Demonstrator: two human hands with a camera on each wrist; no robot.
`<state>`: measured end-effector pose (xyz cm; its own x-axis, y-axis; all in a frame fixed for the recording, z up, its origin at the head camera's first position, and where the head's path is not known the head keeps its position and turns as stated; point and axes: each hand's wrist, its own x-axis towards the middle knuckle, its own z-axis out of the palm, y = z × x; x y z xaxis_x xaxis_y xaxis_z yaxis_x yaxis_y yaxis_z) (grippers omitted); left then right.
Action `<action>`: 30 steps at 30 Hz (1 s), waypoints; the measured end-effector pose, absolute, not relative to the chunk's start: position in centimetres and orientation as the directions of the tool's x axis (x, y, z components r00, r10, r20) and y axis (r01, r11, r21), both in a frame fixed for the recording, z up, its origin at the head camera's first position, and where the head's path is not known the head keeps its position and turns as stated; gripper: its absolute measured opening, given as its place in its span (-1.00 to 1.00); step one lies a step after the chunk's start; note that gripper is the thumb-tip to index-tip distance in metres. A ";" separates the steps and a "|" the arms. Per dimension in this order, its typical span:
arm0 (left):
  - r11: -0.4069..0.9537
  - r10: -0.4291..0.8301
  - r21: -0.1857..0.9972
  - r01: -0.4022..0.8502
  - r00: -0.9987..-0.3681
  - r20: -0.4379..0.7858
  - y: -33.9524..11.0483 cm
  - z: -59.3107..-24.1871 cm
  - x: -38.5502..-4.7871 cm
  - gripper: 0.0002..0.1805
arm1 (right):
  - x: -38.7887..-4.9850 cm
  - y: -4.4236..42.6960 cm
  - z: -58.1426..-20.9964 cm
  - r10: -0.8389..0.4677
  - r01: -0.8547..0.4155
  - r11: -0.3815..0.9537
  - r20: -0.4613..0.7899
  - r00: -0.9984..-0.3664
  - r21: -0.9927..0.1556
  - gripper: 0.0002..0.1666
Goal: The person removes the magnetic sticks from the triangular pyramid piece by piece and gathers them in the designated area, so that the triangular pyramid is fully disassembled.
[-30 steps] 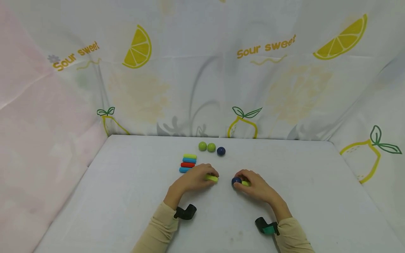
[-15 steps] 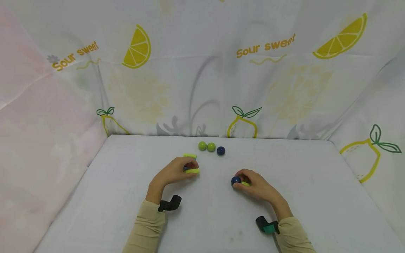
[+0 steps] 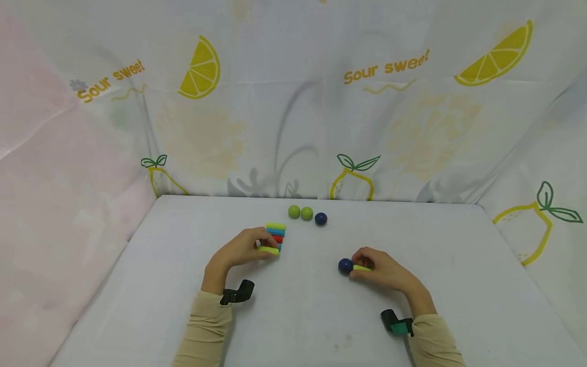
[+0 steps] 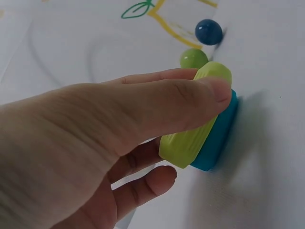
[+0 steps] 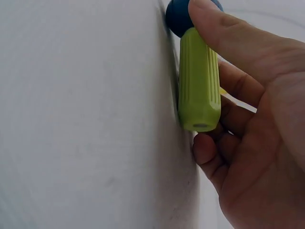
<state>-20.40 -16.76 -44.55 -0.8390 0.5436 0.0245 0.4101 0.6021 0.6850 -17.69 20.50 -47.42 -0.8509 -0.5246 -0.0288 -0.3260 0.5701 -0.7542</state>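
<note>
My left hand pinches a ribbed yellow-green stick between thumb and fingers. Right behind that stick lies a blue stick, the near end of a row. Further up the row are a red stick, another blue stick and a yellow-green stick. My right hand grips a second yellow-green stick whose far end meets a dark blue ball. The thumb reaches the place where ball and stick meet. Whether the two are joined cannot be told.
Two green balls and a dark blue ball stand in a line near the back of the white table. Behind the table hangs a cloth with lemon prints.
My left hand has carried its stick leftward to the near end of the row. The right hand, with ball and stick, stayed nearly still, then shifted slightly right.
</note>
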 end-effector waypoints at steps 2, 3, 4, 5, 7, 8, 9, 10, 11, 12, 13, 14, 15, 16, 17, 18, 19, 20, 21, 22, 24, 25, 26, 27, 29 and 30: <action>0.605 0.545 0.686 0.404 -0.838 0.013 -16.8 -44.6 -20.4 -0.82 | -17.7 20.7 -47.5 -0.537 -0.342 0.557 -0.014 -0.844 -0.756 -0.67; 0.607 0.543 0.686 0.401 -0.839 0.010 -16.7 -44.6 -20.4 -0.82 | -17.7 20.8 -47.6 -0.541 -0.349 0.552 -0.007 -0.841 -0.757 -0.68; 0.609 0.542 0.686 0.398 -0.840 0.007 -16.7 -44.6 -20.4 -0.83 | -17.8 20.8 -47.6 -0.546 -0.355 0.546 -0.001 -0.838 -0.759 -0.69; 0.611 0.540 0.686 0.396 -0.842 0.005 -16.7 -44.7 -20.4 -0.83 | -17.8 20.8 -47.6 -0.551 -0.359 0.540 0.002 -0.835 -0.762 -0.70; 0.614 0.539 0.684 0.395 -0.842 0.003 -16.6 -44.8 -20.4 -0.84 | -17.7 20.8 -47.5 -0.557 -0.362 0.532 0.006 -0.831 -0.766 -0.71; 0.617 0.538 0.680 0.397 -0.843 0.003 -16.6 -44.9 -20.4 -0.84 | -17.7 20.8 -47.5 -0.557 -0.359 0.530 0.004 -0.830 -0.768 -0.72; 0.620 0.538 0.677 0.398 -0.843 0.002 -16.5 -44.9 -20.4 -0.84 | -17.7 20.8 -47.5 -0.558 -0.358 0.527 0.003 -0.830 -0.771 -0.72; 0.624 0.538 0.672 0.400 -0.843 0.003 -16.5 -45.0 -20.5 -0.84 | -17.7 20.8 -47.4 -0.559 -0.355 0.526 0.001 -0.829 -0.773 -0.73; 0.629 0.536 0.666 0.401 -0.844 0.002 -16.4 -45.0 -20.5 -0.84 | -17.6 20.8 -47.4 -0.559 -0.353 0.525 -0.001 -0.829 -0.775 -0.73; 0.635 0.534 0.660 0.402 -0.845 0.001 -16.4 -45.0 -20.5 -0.84 | -17.6 20.8 -47.4 -0.559 -0.350 0.525 -0.005 -0.829 -0.776 -0.73; 0.642 0.530 0.654 0.400 -0.848 -0.001 -16.4 -45.0 -20.5 -0.84 | -17.6 20.8 -47.4 -0.558 -0.347 0.524 -0.007 -0.830 -0.778 -0.73; 0.649 0.524 0.650 0.396 -0.851 -0.004 -16.4 -45.0 -20.5 -0.84 | -17.6 20.8 -47.4 -0.559 -0.346 0.524 -0.008 -0.829 -0.778 -0.74; 0.654 0.520 0.647 0.392 -0.854 -0.007 -16.4 -45.0 -20.5 -0.83 | -17.6 20.8 -47.4 -0.558 -0.343 0.524 -0.010 -0.830 -0.780 -0.74; 0.660 0.514 0.644 0.387 -0.858 -0.011 -16.4 -45.0 -20.5 -0.83 | -17.6 20.8 -47.4 -0.557 -0.340 0.525 -0.013 -0.830 -0.781 -0.74; 0.665 0.509 0.643 0.381 -0.861 -0.017 -16.4 -45.0 -20.5 -0.82 | -17.6 20.8 -47.4 -0.556 -0.339 0.525 -0.013 -0.831 -0.781 -0.75; 0.668 0.510 0.638 0.383 -0.860 -0.016 -16.4 -45.0 -20.5 -0.82 | -17.7 20.8 -47.5 -0.554 -0.339 0.527 -0.013 -0.832 -0.779 -0.75; 0.670 0.506 0.638 0.380 -0.862 -0.018 -16.4 -45.1 -20.5 -0.82 | -17.7 20.8 -47.5 -0.553 -0.340 0.530 -0.013 -0.833 -0.777 -0.76; 0.673 0.504 0.637 0.377 -0.863 -0.021 -16.4 -45.1 -20.5 -0.82 | -17.7 20.8 -47.6 -0.551 -0.341 0.534 -0.014 -0.834 -0.773 -0.76; 0.673 0.503 0.637 0.377 -0.864 -0.021 -16.4 -45.2 -20.6 -0.82 | -17.8 20.8 -47.6 -0.548 -0.338 0.539 -0.016 -0.836 -0.771 -0.77; 0.674 0.504 0.634 0.378 -0.864 -0.020 -16.4 -45.3 -20.6 -0.81 | -17.8 20.8 -47.7 -0.545 -0.338 0.545 -0.017 -0.838 -0.767 -0.78; 0.676 0.501 0.633 0.377 -0.865 -0.020 -16.3 -45.5 -20.7 -0.82 | -17.9 20.7 -47.8 -0.538 -0.338 0.557 -0.020 -0.843 -0.759 -0.79; 0.679 0.495 0.635 0.368 -0.868 -0.026 -16.3 -45.6 -20.7 -0.82 | -17.9 20.7 -47.9 -0.534 -0.336 0.561 -0.021 -0.845 -0.756 -0.79; 0.681 0.493 0.634 0.366 -0.869 -0.028 -16.3 -45.6 -20.8 -0.82 | -17.9 20.7 -47.9 -0.531 -0.333 0.566 -0.024 -0.847 -0.754 -0.80; 0.683 0.492 0.631 0.367 -0.870 -0.027 -16.3 -45.7 -20.8 -0.82 | -17.9 20.6 -47.9 -0.527 -0.330 0.569 -0.026 -0.849 -0.753 -0.81; 0.688 0.487 0.627 0.365 -0.873 -0.026 -16.2 -45.7 -20.8 -0.82 | -17.9 20.6 -47.8 -0.522 -0.325 0.573 -0.029 -0.852 -0.753 -0.81; 0.686 0.486 0.630 0.365 -0.874 -0.024 -16.2 -45.7 -20.7 -0.82 | -17.8 20.6 -47.8 -0.520 -0.321 0.573 -0.032 -0.853 -0.754 -0.82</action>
